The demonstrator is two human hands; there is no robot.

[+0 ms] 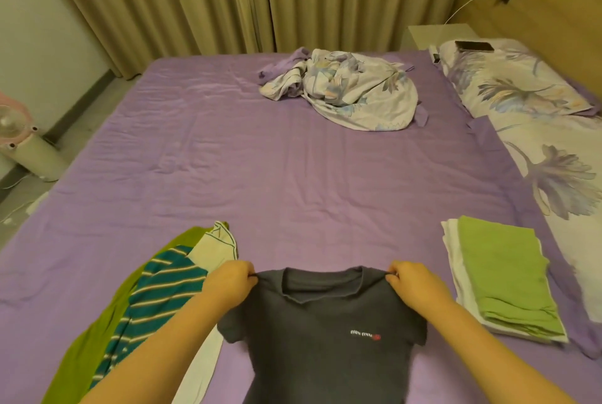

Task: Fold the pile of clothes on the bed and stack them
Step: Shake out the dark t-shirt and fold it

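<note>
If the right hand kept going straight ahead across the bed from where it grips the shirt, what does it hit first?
Probably nothing soon: beyond the right hand, pinching the dark grey T-shirt, lies bare purple bedsheet. Farther on sits the crumpled floral bedding, though depth is unclear.

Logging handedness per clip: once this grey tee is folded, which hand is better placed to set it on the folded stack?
Right, probably. The right hand pinches the grey tee on the side nearest the folded stack; the left hand is beside the unfolded pile.
</note>
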